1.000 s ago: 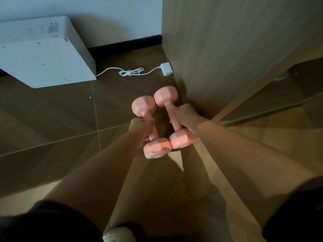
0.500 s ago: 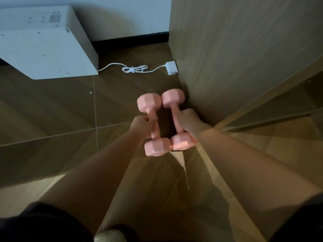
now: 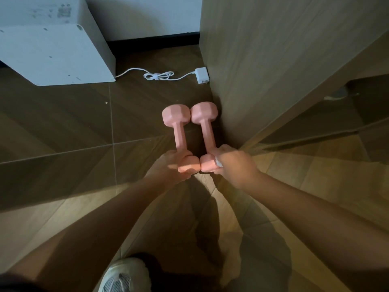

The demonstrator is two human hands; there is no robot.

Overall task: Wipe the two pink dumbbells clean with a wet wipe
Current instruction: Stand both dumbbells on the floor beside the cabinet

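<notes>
Two pink dumbbells lie side by side on the dark wood-look floor, their far heads touching, right beside a wooden cabinet. My left hand point(image 3: 168, 167) wraps the near head of the left dumbbell point(image 3: 180, 133). My right hand point(image 3: 235, 165) grips the near head of the right dumbbell point(image 3: 207, 131). A small white bit of wet wipe point(image 3: 219, 163) shows under my right palm. Both near heads are partly hidden by my fingers.
The wooden cabinet side point(image 3: 273, 60) rises just right of the dumbbells. A white box point(image 3: 52, 53) stands at the far left by the wall. A white charger with coiled cable point(image 3: 202, 75) lies beyond the dumbbells. My shoe point(image 3: 126, 277) shows at the bottom.
The dumbbells have moved from being held at an angle to lying parallel next to the cabinet. Both hands slid from the handles back to the near heads.
</notes>
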